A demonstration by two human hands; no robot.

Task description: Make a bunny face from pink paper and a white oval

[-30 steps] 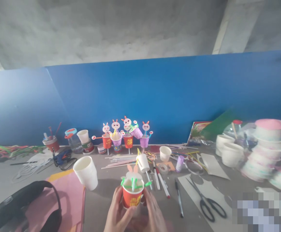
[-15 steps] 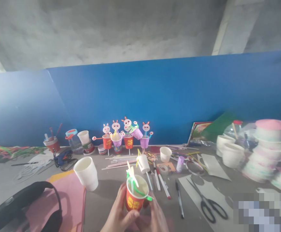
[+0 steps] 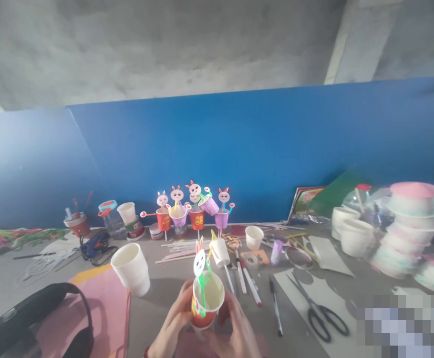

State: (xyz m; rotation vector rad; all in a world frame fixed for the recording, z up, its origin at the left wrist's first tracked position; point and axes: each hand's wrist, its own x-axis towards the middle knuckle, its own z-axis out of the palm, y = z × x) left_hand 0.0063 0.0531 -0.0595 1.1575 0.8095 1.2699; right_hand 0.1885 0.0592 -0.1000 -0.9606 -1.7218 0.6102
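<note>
The red paper cup with yellow lettering, near six o'clock in view, had turned: its white paper rabbit head, blank-backed a second earlier, showed its face at eleven o'clock on a green stem. The left hand and right hand gripped the cup's sides with curled fingers. Toward ten o'clock, a plain white paper cup stood on the grey bench.

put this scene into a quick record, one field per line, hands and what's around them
left hand: on the left side of the red cup; hand
right hand: on the cup's right side
cup: open end up, green straw and bunny head at its left rim
left area: white cup, pink paper
right area: pen, scissors on white paper
back: bunny cups before blue panel
</note>
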